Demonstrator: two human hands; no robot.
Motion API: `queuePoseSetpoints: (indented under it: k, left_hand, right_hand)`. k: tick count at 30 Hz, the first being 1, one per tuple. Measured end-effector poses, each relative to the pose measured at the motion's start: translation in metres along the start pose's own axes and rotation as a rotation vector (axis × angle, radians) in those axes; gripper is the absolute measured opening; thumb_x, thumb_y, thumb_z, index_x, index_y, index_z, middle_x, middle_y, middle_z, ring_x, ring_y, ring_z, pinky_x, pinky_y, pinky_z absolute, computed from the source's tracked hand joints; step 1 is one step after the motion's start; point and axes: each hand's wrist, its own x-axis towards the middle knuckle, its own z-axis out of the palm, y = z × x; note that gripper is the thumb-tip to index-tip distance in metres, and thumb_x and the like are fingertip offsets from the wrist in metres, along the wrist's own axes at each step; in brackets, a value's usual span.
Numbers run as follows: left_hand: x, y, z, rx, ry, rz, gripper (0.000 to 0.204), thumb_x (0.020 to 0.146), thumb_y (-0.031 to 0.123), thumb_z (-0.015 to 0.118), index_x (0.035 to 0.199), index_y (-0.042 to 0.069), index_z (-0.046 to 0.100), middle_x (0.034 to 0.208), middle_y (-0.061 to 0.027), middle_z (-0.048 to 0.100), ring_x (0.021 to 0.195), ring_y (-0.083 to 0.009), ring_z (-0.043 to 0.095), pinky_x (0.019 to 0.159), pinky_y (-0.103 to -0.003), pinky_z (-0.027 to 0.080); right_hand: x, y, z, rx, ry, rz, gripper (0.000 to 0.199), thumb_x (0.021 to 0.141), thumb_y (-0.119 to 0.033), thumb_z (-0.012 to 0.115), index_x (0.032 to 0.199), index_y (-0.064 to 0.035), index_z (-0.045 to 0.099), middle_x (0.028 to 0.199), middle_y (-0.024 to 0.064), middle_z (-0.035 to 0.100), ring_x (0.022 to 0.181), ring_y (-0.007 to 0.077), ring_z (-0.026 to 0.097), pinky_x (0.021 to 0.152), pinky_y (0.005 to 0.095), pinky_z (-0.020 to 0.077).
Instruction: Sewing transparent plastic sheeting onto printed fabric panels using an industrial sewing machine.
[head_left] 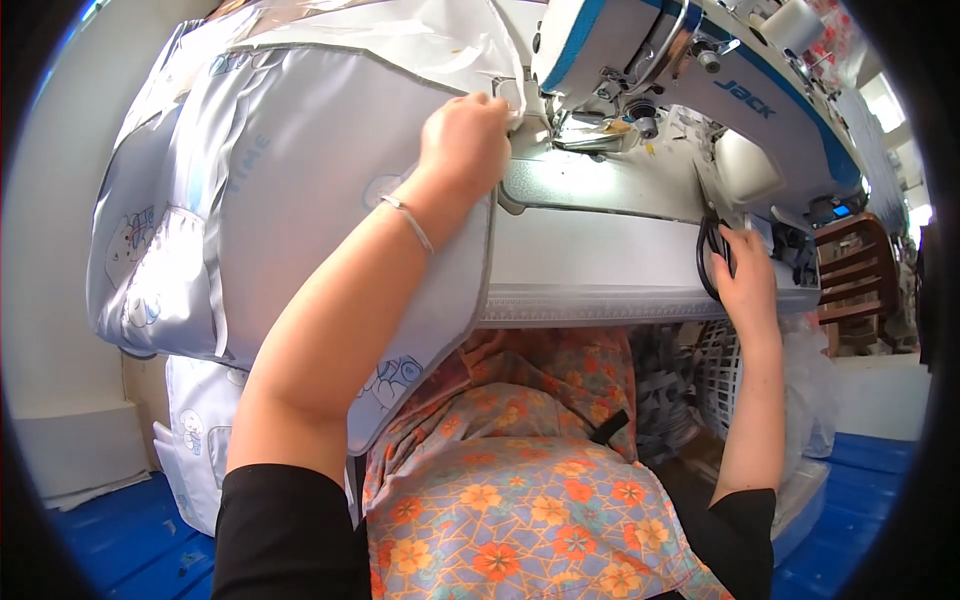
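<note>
A large light-grey fabric piece [320,150] with a darker bound edge and printed cartoon figures spreads over the left of the sewing table. At its upper right edge, just left of the machine's needle area, my left hand [466,142] is closed on the fabric. The fingertips there are partly hidden behind the hand. My right hand [745,272] grips black-handled scissors [704,262] at the right of the table. Their blades point away, toward the machine. The lit sewing machine [690,70] stands between and beyond my hands.
A smooth metal plate [600,188] lies before the needle. The table's front edge [590,305] runs above my flowered apron [540,500]. A white plastic basket [718,365] is below on the right, a wooden chair [858,270] farther right. More printed fabric [192,440] hangs at lower left.
</note>
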Motion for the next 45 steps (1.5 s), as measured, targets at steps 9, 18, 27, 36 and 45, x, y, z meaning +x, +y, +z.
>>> queuePoseSetpoints:
  k: [9, 18, 27, 36, 45]
  left_hand:
    - [-0.032, -0.023, -0.034, -1.357, -0.218, -0.597, 0.032, 0.087, 0.004, 0.056, 0.115, -0.005, 0.069, 0.100, -0.0113, 0.071, 0.086, -0.0177, 0.068, 0.079, -0.031, 0.055]
    - [-0.054, -0.011, -0.045, -1.622, -0.312, -0.649, 0.035, 0.088, -0.002, 0.054, 0.121, -0.007, 0.064, 0.105, -0.0105, 0.068, 0.091, -0.0142, 0.066, 0.079, -0.027, 0.055]
    - [-0.022, 0.033, -0.053, -0.496, -0.081, -0.008, 0.040, 0.091, 0.019, 0.064, 0.126, 0.000, 0.063, 0.124, -0.0160, 0.063, 0.114, -0.0301, 0.061, 0.100, -0.040, 0.049]
    - [0.019, -0.002, 0.015, -0.257, -0.082, 0.088, 0.043, 0.086, 0.020, 0.063, 0.124, -0.001, 0.062, 0.132, -0.0213, 0.058, 0.128, -0.0382, 0.050, 0.109, -0.043, 0.042]
    - [0.054, 0.007, 0.021, -0.309, -0.186, 0.046, 0.023, 0.085, 0.014, 0.062, 0.100, 0.001, 0.072, 0.115, -0.0138, 0.063, 0.124, -0.0321, 0.051, 0.107, -0.044, 0.041]
  right_hand:
    - [0.012, -0.070, 0.019, 0.249, 0.057, -0.382, 0.028, 0.083, 0.000, 0.068, 0.111, -0.0018, 0.068, 0.116, 0.0143, 0.066, 0.109, 0.0329, 0.062, 0.095, 0.0409, 0.0492]
    - [0.040, -0.133, 0.013, 0.449, 0.153, -0.624, 0.025, 0.082, 0.000, 0.070, 0.107, -0.0030, 0.070, 0.108, 0.0125, 0.069, 0.104, 0.0302, 0.066, 0.092, 0.0381, 0.0523]
    - [0.088, 0.204, -0.050, 0.314, 0.431, -0.073, 0.027, 0.102, -0.013, 0.058, 0.127, -0.0038, 0.065, 0.130, 0.0077, 0.065, 0.119, 0.0183, 0.060, 0.101, 0.0321, 0.0468]
    - [0.204, 0.632, -0.147, 0.505, 0.474, 0.246, 0.041, 0.104, -0.026, 0.054, 0.137, -0.0014, 0.056, 0.137, 0.0102, 0.060, 0.129, 0.0191, 0.054, 0.105, 0.0317, 0.0426]
    - [0.058, 0.348, -0.073, 0.793, 0.650, 0.541, 0.050, 0.106, -0.034, 0.050, 0.141, 0.0017, 0.053, 0.139, 0.0138, 0.058, 0.131, 0.0221, 0.053, 0.110, 0.0315, 0.0385]
